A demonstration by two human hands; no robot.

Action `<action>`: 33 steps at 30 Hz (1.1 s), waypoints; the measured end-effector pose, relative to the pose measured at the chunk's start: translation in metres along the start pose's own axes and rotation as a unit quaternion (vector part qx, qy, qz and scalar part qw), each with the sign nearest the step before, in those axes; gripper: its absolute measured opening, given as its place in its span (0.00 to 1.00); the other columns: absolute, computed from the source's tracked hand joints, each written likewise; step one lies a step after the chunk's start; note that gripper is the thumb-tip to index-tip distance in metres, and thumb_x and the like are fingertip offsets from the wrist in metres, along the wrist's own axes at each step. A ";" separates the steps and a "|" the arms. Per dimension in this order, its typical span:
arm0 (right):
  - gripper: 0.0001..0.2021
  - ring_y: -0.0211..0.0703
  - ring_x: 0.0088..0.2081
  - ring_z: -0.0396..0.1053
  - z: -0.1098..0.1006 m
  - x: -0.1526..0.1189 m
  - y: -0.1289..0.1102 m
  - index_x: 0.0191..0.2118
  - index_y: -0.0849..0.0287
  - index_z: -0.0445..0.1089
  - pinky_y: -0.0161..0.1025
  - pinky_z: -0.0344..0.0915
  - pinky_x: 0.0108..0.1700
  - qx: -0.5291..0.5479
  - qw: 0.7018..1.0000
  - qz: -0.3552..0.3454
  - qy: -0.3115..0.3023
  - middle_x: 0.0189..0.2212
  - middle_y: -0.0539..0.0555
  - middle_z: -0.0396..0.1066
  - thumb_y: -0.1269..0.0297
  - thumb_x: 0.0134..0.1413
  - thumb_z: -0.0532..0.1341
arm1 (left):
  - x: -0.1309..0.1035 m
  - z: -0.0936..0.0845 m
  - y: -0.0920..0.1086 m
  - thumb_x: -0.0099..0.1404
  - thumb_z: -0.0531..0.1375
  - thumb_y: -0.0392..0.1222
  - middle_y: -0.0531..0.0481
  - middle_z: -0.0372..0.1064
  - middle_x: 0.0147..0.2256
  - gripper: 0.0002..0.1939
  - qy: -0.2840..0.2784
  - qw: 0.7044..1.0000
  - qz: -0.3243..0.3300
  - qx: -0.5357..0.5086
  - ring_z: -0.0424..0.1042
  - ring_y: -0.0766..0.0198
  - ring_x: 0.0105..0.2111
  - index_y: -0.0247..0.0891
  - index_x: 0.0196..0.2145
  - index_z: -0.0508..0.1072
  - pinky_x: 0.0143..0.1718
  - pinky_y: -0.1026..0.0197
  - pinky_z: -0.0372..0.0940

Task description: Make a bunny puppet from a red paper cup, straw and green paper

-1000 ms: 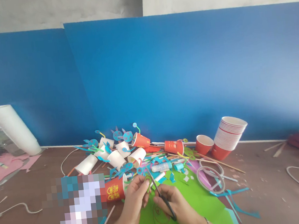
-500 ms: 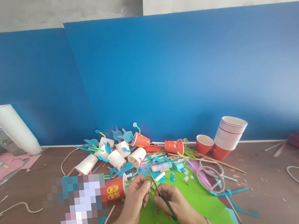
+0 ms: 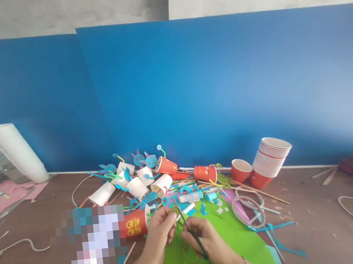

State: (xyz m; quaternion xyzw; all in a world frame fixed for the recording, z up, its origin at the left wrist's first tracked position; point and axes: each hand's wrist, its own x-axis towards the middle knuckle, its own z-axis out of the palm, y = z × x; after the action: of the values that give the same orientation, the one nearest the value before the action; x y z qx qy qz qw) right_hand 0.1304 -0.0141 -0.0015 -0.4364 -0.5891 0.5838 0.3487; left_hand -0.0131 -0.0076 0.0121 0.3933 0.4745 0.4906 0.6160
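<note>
My right hand [image 3: 203, 240] is closed around the dark handles of a pair of scissors [image 3: 185, 219], whose blades point up and to the left. Between the thumb and fingers of my left hand [image 3: 162, 232] is a small green paper piece [image 3: 174, 211], close beside the blades. Whether the blades touch that piece I cannot tell. Below both hands lies a large green paper sheet [image 3: 238, 243] with red drawn outlines near my right hand. Just left of my left hand, a red paper cup [image 3: 134, 224] with yellow lettering lies on its side.
White paper cups [image 3: 137, 188] with blue paper cutouts, straws and sticks are heaped behind my hands. A glue stick [image 3: 189, 196] lies among scraps. Tape rolls [image 3: 248, 212] and a stack of cups [image 3: 270, 158] are at right. A taller white cup stack [image 3: 16, 153] leans at far left.
Both hands, the scissors and the green piece stay in nearly the same place. I see no clear movement of anything on the table.
</note>
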 end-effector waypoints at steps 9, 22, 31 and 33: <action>0.16 0.30 0.16 0.52 0.000 0.001 0.009 0.26 0.60 0.62 0.29 0.50 0.17 0.024 0.999 -0.018 -0.016 0.15 0.43 0.56 0.53 0.47 0.64 | 0.001 -0.001 -0.002 0.51 0.62 0.54 0.64 0.47 0.12 0.17 -0.002 1.000 -0.013 0.020 0.45 0.74 0.14 0.39 0.24 0.63 0.17 0.68 0.42; 0.16 0.29 0.14 0.50 -0.001 -0.001 0.005 0.25 0.59 0.60 0.28 0.48 0.15 -0.011 1.000 -0.007 -0.006 0.14 0.42 0.56 0.52 0.48 0.63 | 0.002 -0.003 -0.002 0.51 0.62 0.54 0.64 0.47 0.12 0.17 -0.002 1.000 -0.017 0.013 0.44 0.74 0.13 0.38 0.25 0.64 0.17 0.68 0.40; 0.18 0.29 0.14 0.50 -0.001 0.001 0.006 0.26 0.59 0.61 0.28 0.48 0.14 -0.006 1.000 -0.004 -0.008 0.14 0.42 0.57 0.49 0.47 0.63 | 0.001 -0.001 -0.001 0.52 0.62 0.53 0.61 0.54 0.13 0.16 -0.004 1.000 0.002 -0.004 0.49 0.74 0.14 0.38 0.25 0.65 0.16 0.69 0.46; 0.17 0.28 0.14 0.51 -0.002 0.001 0.007 0.26 0.59 0.62 0.28 0.49 0.15 0.001 1.000 -0.008 -0.013 0.14 0.42 0.57 0.50 0.46 0.64 | 0.000 0.000 0.000 0.51 0.63 0.53 0.59 0.59 0.16 0.16 -0.006 1.000 0.005 -0.012 0.51 0.74 0.14 0.38 0.24 0.65 0.15 0.70 0.47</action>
State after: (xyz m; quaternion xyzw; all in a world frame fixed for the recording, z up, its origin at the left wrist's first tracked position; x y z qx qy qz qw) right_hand 0.1323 -0.0126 -0.0089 -0.4238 -0.5962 0.5871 0.3467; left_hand -0.0133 -0.0075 0.0117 0.3913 0.4627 0.4966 0.6214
